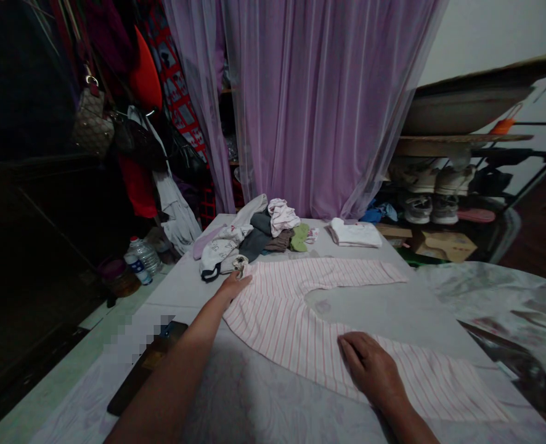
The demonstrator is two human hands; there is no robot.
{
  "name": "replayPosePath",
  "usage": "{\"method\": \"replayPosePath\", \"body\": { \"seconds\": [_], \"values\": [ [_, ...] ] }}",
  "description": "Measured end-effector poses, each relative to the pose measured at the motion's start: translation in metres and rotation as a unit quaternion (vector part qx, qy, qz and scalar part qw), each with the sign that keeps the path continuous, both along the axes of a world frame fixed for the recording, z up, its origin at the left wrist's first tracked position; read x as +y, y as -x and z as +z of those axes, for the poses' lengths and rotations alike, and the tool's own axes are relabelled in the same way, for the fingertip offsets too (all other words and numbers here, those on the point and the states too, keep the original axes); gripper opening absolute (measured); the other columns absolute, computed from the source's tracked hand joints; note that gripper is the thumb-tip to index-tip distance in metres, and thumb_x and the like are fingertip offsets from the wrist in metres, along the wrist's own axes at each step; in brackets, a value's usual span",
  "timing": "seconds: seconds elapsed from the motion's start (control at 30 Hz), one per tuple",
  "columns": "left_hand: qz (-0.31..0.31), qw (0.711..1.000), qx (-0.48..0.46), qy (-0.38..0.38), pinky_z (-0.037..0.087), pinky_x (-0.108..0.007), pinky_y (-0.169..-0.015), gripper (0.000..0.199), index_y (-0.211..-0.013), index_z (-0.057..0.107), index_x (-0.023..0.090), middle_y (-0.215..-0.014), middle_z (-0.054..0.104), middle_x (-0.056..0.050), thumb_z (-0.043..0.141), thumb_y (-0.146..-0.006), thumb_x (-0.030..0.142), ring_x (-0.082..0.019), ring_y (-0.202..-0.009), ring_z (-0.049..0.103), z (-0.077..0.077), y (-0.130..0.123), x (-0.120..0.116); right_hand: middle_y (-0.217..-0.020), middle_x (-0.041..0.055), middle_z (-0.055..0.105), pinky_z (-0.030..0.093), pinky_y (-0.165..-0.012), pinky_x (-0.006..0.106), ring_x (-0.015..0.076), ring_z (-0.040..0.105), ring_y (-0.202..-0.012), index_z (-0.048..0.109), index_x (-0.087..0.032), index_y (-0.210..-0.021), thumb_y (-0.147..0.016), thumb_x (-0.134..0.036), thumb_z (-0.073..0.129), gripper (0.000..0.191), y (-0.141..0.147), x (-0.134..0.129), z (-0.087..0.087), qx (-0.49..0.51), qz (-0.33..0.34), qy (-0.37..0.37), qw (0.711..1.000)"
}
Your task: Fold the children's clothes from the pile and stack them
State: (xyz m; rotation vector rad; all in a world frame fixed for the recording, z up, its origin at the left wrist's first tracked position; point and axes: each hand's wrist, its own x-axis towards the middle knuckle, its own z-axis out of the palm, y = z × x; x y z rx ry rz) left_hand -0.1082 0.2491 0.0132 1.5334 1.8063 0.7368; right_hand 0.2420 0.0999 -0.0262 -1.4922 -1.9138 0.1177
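Two bare forearms reach up from the bottom of the view, and a dark phone (146,364) lies just beside the left one, near the desk's (360,302) left edge, partly hidden by a pixelated patch. The left hand (233,287) rests flat with its fingers together, at the corner of a striped pink-and-white garment (291,333); no pinch shows. The right hand (370,370) lies palm down on the garment's lower stretch, fingers slightly spread and pressing the cloth. The garment lies spread across the middle of the desk, curving around a bare patch.

Toward the far edge sits a loose heap of clothes (249,237), with a folded white stack (355,234) to its right. Beyond the left edge stand a clear plastic bottle (138,262) and a dark jar (120,283); their contents are too dim to tell. Past the far right corner, a cardboard box (444,245) sits with its flaps down, hiding whatever it holds. Higher up, a large basin (462,108) rests on a shelf (462,139), its inside out of sight.
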Motion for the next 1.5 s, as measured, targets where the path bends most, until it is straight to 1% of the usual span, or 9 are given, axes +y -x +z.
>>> {"method": "replayPosePath", "body": {
  "seconds": [0.17,0.4,0.67,0.8,0.93,1.1,1.33,1.4,1.5],
  "values": [
    [0.014,1.000,0.023,0.004,0.051,-0.028,-0.070,0.039,-0.097,0.070,0.016,-0.093,0.075,-0.008,0.048,-0.092,0.048,-0.022,-0.088,0.070,0.006,-0.007,0.019,-0.082,0.0061,0.071,0.054,-0.072,0.034,0.0214,0.067,-0.077,0.069,-0.025,-0.081,-0.093,-0.039,0.045,0.030,0.000,0.000,0.000,0.010,0.001,-0.005,1.000],
    [-0.010,0.987,0.137,-0.087,0.045,-0.027,-0.093,0.036,-0.127,0.060,0.025,-0.122,0.068,-0.005,0.044,-0.095,0.032,-0.020,-0.113,0.062,0.022,-0.025,0.033,-0.083,0.0062,0.071,0.055,-0.072,0.033,0.0217,0.068,-0.078,0.068,-0.025,-0.082,-0.093,-0.039,0.046,0.029,-0.002,0.001,-0.007,0.003,0.007,-0.014,1.000],
    [-0.009,0.960,0.280,-0.023,0.048,-0.038,-0.087,0.054,-0.136,0.054,0.020,-0.119,0.069,-0.014,0.053,-0.086,0.043,-0.031,-0.109,0.064,0.031,0.001,0.029,-0.085,0.0066,0.071,0.056,-0.075,0.036,0.0228,0.068,-0.080,0.069,-0.026,-0.084,-0.094,-0.039,0.045,0.028,-0.002,0.000,-0.008,0.020,0.003,-0.010,1.000],
    [-0.007,0.951,0.310,-0.006,0.049,-0.034,-0.084,0.055,-0.121,0.063,0.021,-0.120,0.069,-0.012,0.035,-0.092,0.058,-0.029,-0.109,0.065,0.036,0.006,0.041,-0.085,0.0068,0.071,0.055,-0.075,0.035,0.0221,0.068,-0.081,0.069,-0.026,-0.084,-0.094,-0.038,0.045,0.030,-0.001,0.000,-0.007,0.025,0.003,0.001,1.000],
    [0.022,0.936,0.350,-0.011,0.049,-0.036,-0.086,0.046,-0.124,0.060,0.021,-0.119,0.069,-0.013,0.028,-0.097,0.039,-0.028,-0.109,0.065,0.037,0.014,0.047,-0.086,0.0058,0.071,0.054,-0.077,0.033,0.0206,0.067,-0.082,0.068,-0.025,-0.085,-0.095,-0.038,0.045,0.029,-0.001,0.000,-0.009,0.016,-0.002,0.000,1.000],
    [0.000,0.918,0.396,-0.032,0.046,-0.038,-0.095,0.054,-0.143,0.044,0.021,-0.129,0.062,-0.015,0.033,-0.091,0.014,-0.027,-0.125,0.053,0.026,0.016,0.036,-0.083,0.0043,0.070,0.052,-0.074,0.030,0.0179,0.066,-0.079,0.067,-0.023,-0.084,-0.096,-0.034,0.046,0.027,-0.001,0.000,-0.007,0.011,0.010,-0.022,1.000],
    [-0.039,0.910,0.412,-0.019,0.046,-0.039,-0.096,0.050,-0.139,0.050,0.018,-0.126,0.065,-0.015,0.037,-0.091,0.016,-0.027,-0.119,0.058,0.039,-0.008,0.006,-0.082,0.0045,0.070,0.052,-0.072,0.029,0.0175,0.065,-0.077,0.067,-0.022,-0.083,-0.095,-0.031,0.046,0.026,-0.001,0.000,-0.001,0.000,0.017,-0.028,0.999],
    [-0.089,0.912,0.396,-0.059,0.040,-0.036,-0.106,0.047,-0.139,0.050,0.017,-0.137,0.058,-0.013,0.037,-0.094,0.025,-0.024,-0.129,0.051,0.032,-0.025,-0.015,-0.083,0.0046,0.070,0.051,-0.073,0.029,0.0175,0.065,-0.078,0.067,-0.021,-0.083,-0.095,-0.030,0.046,0.026,0.000,-0.001,0.001,-0.009,0.016,-0.023,1.000],
    [-0.250,0.905,0.332,-0.089,0.035,-0.035,-0.112,0.047,-0.137,0.053,0.020,-0.144,0.053,-0.009,0.041,-0.095,0.039,-0.022,-0.134,0.046,0.010,-0.045,-0.049,-0.083,0.0049,0.069,0.050,-0.076,0.031,0.0181,0.064,-0.079,0.068,-0.021,-0.084,-0.095,-0.029,0.046,0.026,0.000,-0.002,0.003,-0.021,0.010,-0.020,1.000]
  ]
}}
